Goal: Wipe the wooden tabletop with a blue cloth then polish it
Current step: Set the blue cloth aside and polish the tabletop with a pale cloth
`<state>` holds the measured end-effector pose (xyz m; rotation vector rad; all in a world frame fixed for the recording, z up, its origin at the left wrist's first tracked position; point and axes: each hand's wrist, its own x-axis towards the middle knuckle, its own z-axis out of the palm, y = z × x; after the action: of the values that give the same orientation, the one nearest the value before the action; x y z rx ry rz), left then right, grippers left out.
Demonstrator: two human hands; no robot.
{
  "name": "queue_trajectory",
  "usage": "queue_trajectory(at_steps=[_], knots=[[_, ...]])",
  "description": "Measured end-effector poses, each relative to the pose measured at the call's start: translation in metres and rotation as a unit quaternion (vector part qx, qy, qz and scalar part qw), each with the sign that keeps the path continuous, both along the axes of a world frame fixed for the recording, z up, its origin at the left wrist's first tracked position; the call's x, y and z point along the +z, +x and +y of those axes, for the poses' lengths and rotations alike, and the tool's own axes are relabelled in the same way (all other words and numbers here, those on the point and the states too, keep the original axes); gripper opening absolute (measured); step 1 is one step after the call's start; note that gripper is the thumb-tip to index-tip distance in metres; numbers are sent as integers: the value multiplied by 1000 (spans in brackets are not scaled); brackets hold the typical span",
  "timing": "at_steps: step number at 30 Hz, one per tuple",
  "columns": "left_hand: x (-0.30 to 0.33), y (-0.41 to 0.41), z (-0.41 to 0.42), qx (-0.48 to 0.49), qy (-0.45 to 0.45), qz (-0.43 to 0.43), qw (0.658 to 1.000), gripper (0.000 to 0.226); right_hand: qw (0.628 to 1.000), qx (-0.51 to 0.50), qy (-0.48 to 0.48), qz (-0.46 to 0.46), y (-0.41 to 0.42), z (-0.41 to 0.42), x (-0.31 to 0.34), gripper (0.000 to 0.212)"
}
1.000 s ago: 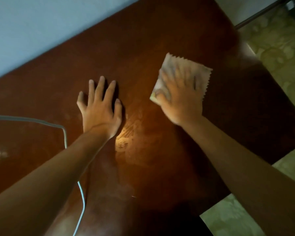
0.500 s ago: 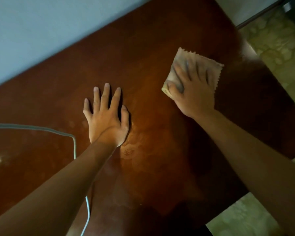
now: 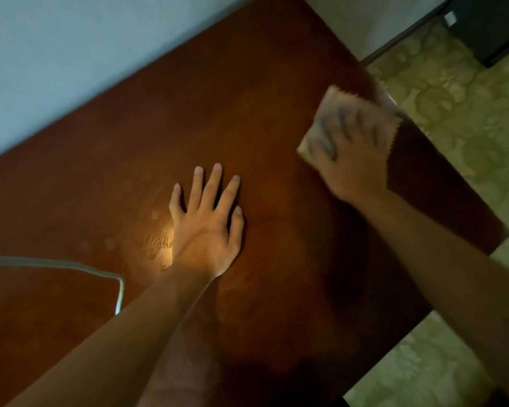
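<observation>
- Here, the left hand (image 3: 206, 227) is lying flat on the wooden tabletop (image 3: 188, 118), palm down, fingers straight and spread, holding nothing.
- The right hand (image 3: 353, 160) is pressing down on the cloth (image 3: 332, 113) with its fingers spread over the fabric; motion blur is smearing the hand, so it is hard to tell whether any fingertip is curling around an edge.
- The cloth is lying on the tabletop near its right edge, well apart from the left hand; it is looking pale and beige in this dim warm light, and its right side is showing a zigzag cut.
- A bright reflection is sitting on the wood just beside the left wrist.
- A pale cable (image 3: 71, 264) is running across the tabletop at the left and bending down beside the left forearm.
- A patterned floor (image 3: 453, 118) is showing beyond the right edge of the table, and a light wall (image 3: 71, 48) is running along the far edge.
</observation>
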<state>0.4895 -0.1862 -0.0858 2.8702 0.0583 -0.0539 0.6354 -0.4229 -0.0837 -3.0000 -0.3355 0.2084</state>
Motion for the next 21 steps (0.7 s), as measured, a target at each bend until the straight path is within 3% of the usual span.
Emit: queue_trajectory(at_steps=[3, 6, 11, 14, 21], knots=[[-5, 1, 0, -1, 9, -3, 1000, 53, 998, -68, -2, 0, 31, -29, 0, 65], [-6, 0, -1, 0, 9, -8, 1000, 53, 996, -86, 10, 14, 21, -8, 1, 65], [-4, 0, -2, 5, 7, -5, 1000, 53, 998, 59, 2, 13, -59, 51, -1, 62], [-4, 1, -2, 4, 2, -5, 1000, 53, 994, 104, 4, 23, -63, 48, -4, 61], [-7, 1, -3, 4, -14, -34, 999, 52, 999, -41, -4, -3, 27, 20, -5, 68]])
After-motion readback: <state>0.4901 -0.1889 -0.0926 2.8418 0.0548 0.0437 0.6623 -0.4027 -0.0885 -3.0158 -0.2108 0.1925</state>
